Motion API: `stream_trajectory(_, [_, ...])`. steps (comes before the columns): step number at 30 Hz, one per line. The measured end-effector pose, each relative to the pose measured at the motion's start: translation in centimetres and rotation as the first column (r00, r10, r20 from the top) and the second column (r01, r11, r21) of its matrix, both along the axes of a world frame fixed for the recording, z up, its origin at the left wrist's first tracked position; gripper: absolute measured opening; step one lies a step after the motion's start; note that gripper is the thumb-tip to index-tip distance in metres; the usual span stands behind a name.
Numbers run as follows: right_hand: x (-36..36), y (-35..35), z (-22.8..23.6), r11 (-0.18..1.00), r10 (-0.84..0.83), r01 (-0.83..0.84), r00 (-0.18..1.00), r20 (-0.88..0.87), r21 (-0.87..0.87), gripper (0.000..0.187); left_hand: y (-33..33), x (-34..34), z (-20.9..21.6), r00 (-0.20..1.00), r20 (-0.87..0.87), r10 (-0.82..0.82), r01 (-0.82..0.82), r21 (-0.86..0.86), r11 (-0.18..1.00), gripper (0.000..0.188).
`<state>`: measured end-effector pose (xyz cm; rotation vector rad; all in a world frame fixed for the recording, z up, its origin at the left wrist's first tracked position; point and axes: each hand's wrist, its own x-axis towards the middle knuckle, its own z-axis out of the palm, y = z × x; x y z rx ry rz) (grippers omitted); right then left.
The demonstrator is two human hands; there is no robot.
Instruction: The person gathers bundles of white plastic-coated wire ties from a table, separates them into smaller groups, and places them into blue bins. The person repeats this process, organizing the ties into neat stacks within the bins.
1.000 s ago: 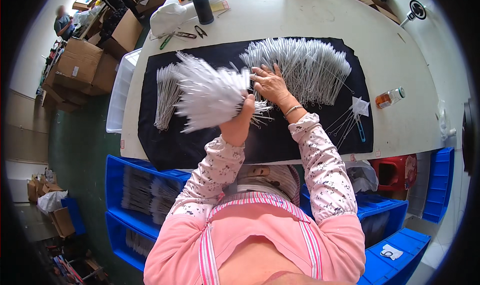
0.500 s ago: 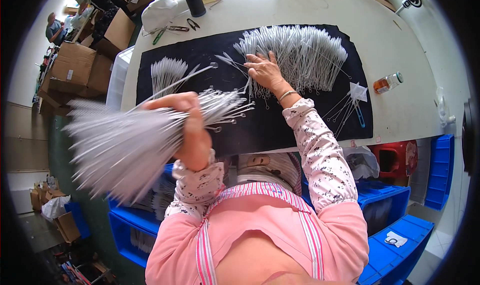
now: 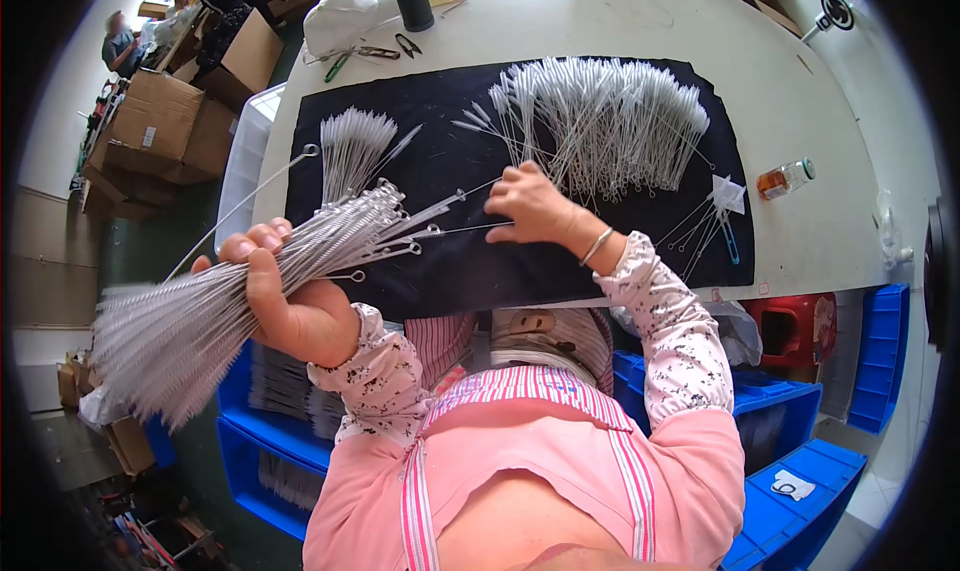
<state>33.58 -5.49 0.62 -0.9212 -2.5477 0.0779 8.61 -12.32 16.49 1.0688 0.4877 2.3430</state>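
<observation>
A thick bundle of straw brushes [image 3: 180,341] with white bristles and looped wire ends is gripped in my left hand [image 3: 300,316], bristles fanning left beyond the table edge. My right hand [image 3: 540,206] is closed over the black cloth. Thin wire stems run from its fingers toward the bundle's looped ends, so it pinches a couple of straw brushes. Their bristle ends are hidden by the hand. Behind it lies a big pile of straw brushes [image 3: 610,121], loops toward me. A smaller fan of brushes [image 3: 350,141] rests at the cloth's left.
The black cloth [image 3: 450,281] covers part of the white table [image 3: 600,21]. A small glass bottle [image 3: 785,179] and a blue-handled tool [image 3: 731,241] lie at right. Snips [image 3: 408,46] and a dark cylinder [image 3: 411,1] are at the back. Blue crates [image 3: 270,451] flank me.
My right hand has drawn back from the big pile toward the bundle, with brush stems now in its fingers. My left hand has moved left and lower with the bundle.
</observation>
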Motion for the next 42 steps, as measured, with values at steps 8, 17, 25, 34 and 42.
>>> stream_trajectory(8, [-0.2, -0.1, -2.8, 0.971, -0.222, 0.206, 0.964, 0.147, 0.118, 0.013, -0.4, 0.0, -1.1, 0.984, 0.036, -0.177, 0.180, -0.145, 0.973, 0.050])
stream_trajectory(17, [-0.3, 1.7, -1.4, 0.589, -0.804, 0.792, 0.595, 0.014, 0.164, 0.031, 0.0, -2.1, -2.8, 0.772, 0.174, -0.611, 0.635, -0.210, 0.743, 0.055])
stream_trajectory(25, [-3.6, 2.8, -2.8, 0.873, -0.486, 0.479, 0.832, 0.268, 0.097, 0.033, 0.5, -1.8, -3.9, 0.467, 0.307, -0.829, 0.884, -0.147, 0.443, 0.052])
stream_trajectory(34, [-2.7, 1.6, 0.2, 0.818, -0.565, 0.484, 0.779, -0.271, -0.311, 0.027, 0.9, -2.1, -5.4, 0.395, 0.408, -0.823, 0.916, -0.107, 0.387, 0.048])
stream_trajectory(42, [-8.2, -5.4, 6.4, 0.401, -0.297, -0.666, 0.555, -0.777, -0.628, 0.067, 2.1, 2.3, -7.4, 0.918, 0.093, -0.385, 0.350, -0.645, 0.679, 0.027])
